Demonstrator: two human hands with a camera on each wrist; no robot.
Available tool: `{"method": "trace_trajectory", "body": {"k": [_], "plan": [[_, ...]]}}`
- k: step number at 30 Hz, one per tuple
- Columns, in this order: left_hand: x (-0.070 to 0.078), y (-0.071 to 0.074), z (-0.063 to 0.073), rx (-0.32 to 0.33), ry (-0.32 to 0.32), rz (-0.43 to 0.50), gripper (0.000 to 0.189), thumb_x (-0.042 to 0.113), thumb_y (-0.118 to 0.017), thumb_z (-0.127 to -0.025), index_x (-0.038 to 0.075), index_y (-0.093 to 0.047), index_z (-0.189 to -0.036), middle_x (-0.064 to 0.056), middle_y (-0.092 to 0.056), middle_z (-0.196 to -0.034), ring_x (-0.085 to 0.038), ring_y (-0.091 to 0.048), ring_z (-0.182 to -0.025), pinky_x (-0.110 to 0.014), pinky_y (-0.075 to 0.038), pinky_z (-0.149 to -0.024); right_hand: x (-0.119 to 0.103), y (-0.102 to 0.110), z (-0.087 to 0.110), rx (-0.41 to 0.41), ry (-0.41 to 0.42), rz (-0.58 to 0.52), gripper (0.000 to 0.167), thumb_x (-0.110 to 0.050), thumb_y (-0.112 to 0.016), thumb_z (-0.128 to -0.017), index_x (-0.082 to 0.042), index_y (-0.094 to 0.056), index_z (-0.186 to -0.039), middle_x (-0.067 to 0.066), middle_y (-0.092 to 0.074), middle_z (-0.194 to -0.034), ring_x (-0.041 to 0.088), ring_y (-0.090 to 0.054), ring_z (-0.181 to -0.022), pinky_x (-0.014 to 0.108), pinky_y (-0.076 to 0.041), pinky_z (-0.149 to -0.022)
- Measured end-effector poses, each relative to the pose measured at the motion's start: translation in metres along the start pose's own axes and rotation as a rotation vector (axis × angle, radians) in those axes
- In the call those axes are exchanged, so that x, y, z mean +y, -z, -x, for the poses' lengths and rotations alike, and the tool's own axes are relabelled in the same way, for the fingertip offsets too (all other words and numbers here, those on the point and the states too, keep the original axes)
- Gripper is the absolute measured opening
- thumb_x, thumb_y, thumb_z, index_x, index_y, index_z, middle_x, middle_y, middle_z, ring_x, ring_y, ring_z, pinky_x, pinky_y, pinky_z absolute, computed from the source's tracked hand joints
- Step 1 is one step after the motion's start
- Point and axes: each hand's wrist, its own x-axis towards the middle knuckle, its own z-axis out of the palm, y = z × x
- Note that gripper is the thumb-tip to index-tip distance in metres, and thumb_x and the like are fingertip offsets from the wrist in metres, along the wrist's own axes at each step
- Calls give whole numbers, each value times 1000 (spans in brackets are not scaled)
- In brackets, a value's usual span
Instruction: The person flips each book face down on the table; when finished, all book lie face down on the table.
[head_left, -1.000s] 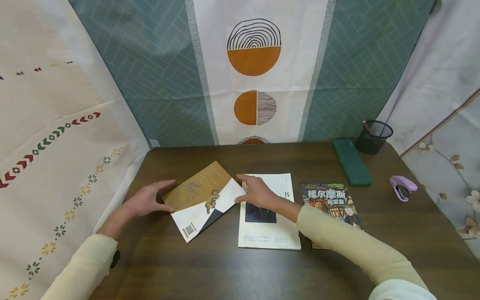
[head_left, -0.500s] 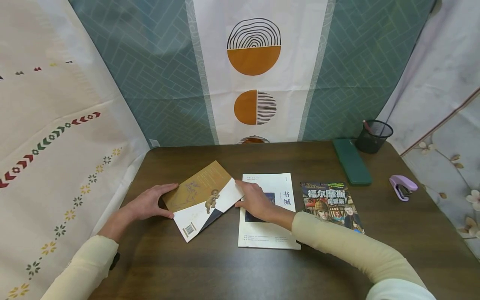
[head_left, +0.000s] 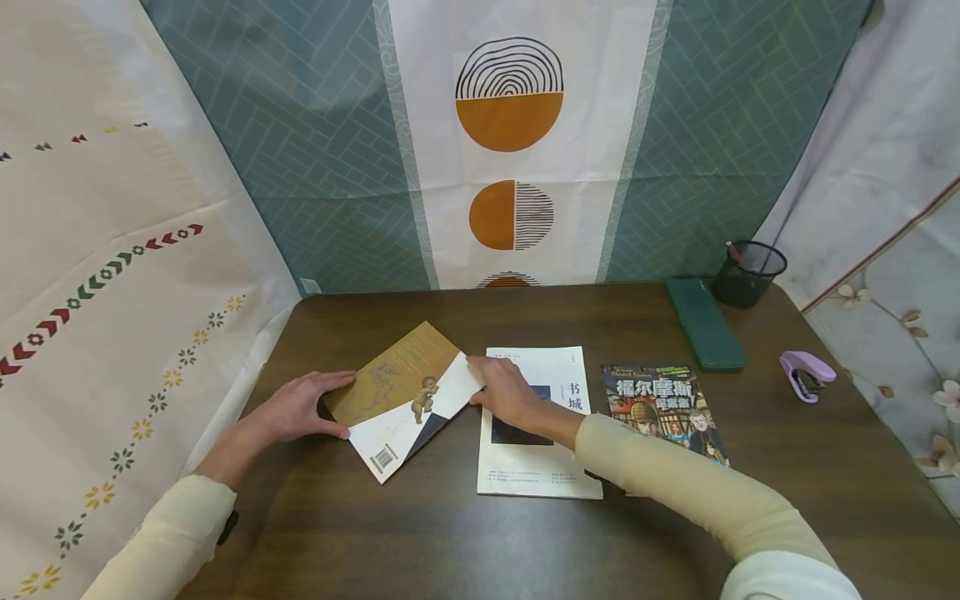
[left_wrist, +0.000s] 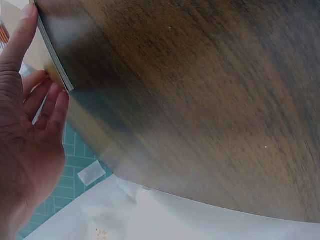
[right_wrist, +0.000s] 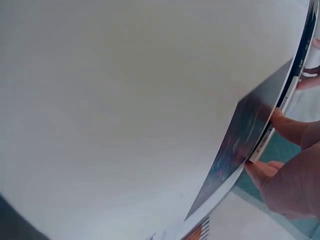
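A book (head_left: 381, 392) with a gold and white back cover, a small cherub figure and a barcode lies slanted at the left of the table. My left hand (head_left: 296, 407) holds its left corner, thumb at the lower edge and fingers at the upper one. At the right corner my right hand (head_left: 508, 392) grips it between thumb and fingers. In the left wrist view, the left thumb and fingertips meet the book's edge (left_wrist: 55, 57). The right forearm reaches over a white magazine (head_left: 536, 475) with a dark picture, part of which the right hand hides.
Right of the magazine lies a colourful comic-style book (head_left: 652, 396), partly under the right sleeve. Farther back are a green case (head_left: 705, 325) and a black mesh pen cup (head_left: 742, 279). A purple stapler (head_left: 806, 375) sits near the table's right edge.
The right hand has closed in from just off the gold and white book to its right corner. The left fingers have come onto its left side. The book has turned slightly counterclockwise.
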Motion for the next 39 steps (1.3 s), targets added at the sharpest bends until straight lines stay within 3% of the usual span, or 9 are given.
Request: {"method": "trace_trajectory", "body": {"k": [7,15,22,39], "plan": [[3,3,6,25,-7,-76,97,58,-94,-72,3,-64,-146,-18,-64,-146,-42,-64,-124,-62,-51,-100,3,6,-16,-87,4,17,67,-3,-87,-88,7,-57,-148,22,-65,-142,35,-67,-123,46,-57,-94],[3,3,14,64,-42,-117,83,53,-95,-71,6,-73,-137,-13,-71,-136,-37,-71,-112,-56,-56,-92,11,16,-38,-200,17,12,72,-3,-87,-88,4,-55,-151,22,-63,-145,32,-67,-120,40,-57,-86],[5,5,22,76,-99,-140,73,52,-94,-73,10,-78,-130,-10,-75,-128,-34,-74,-107,-54,-58,-90,13,20,-55,-285,18,59,69,-7,-86,-90,1,-56,-151,19,-62,-148,33,-63,-131,42,-55,-100],[14,1,43,110,-181,-143,63,52,-93,-75,11,-82,-122,-7,-79,-117,-25,-77,-97,-46,-62,-80,16,15,-69,-294,15,30,59,-2,-84,-89,-3,-65,-145,13,-67,-143,26,-68,-121,37,-57,-99]]}}
